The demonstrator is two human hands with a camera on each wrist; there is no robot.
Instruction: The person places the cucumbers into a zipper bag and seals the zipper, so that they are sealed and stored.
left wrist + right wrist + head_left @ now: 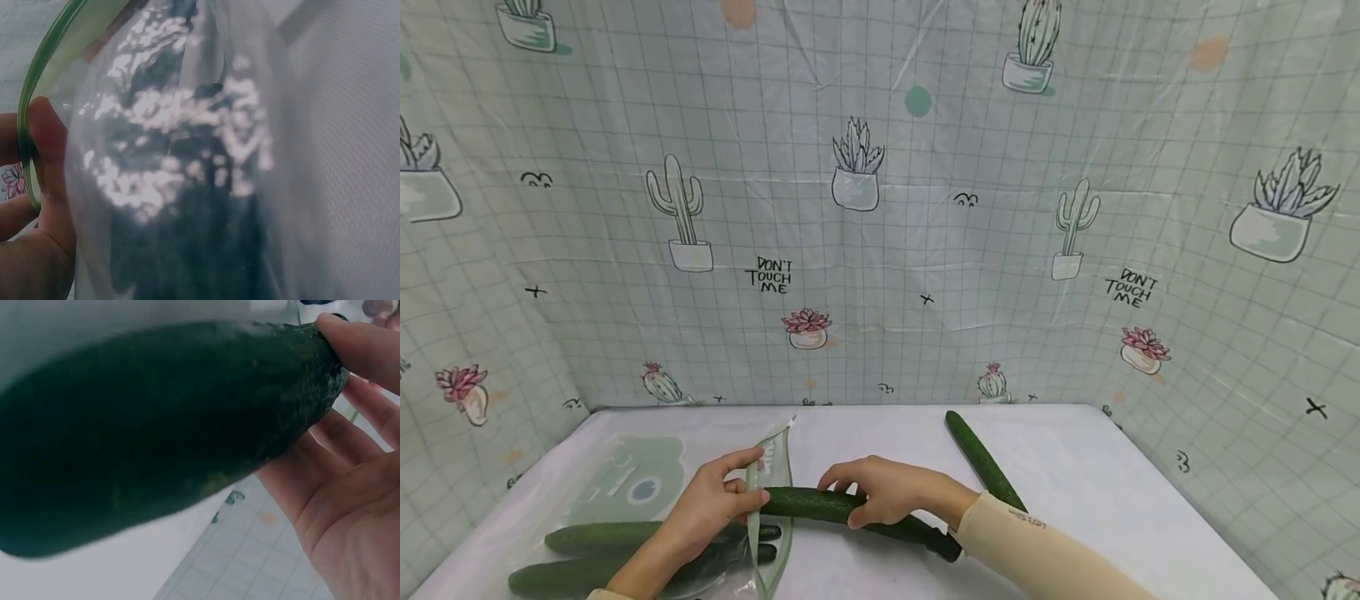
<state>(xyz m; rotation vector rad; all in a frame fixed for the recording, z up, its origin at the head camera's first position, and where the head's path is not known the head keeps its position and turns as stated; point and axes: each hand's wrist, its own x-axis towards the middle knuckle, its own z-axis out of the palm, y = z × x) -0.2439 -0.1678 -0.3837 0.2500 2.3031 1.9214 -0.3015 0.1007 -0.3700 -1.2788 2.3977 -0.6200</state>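
Note:
My left hand (709, 504) pinches the green-edged mouth of a clear zip bag (784, 546), holding it up from the table. In the left wrist view the fingers (51, 144) grip the green zip strip (26, 94), and shiny plastic covers most of the picture. My right hand (887, 493) grips a long green cucumber (808, 503) round its middle, thumb on the near side. The left end of this cucumber lies at the bag's opening, by my left thumb. Inside the bag lie two more cucumbers, one farther back (598, 537) and one nearer (561, 577), partly hidden by my left forearm.
Another cucumber (981, 458) lies slantwise on the white table (1105, 492), beyond my right forearm. A green printed patch (636, 479) shows on the flat part of the bag. A cactus-patterned curtain (880, 250) stands behind the table and along both sides.

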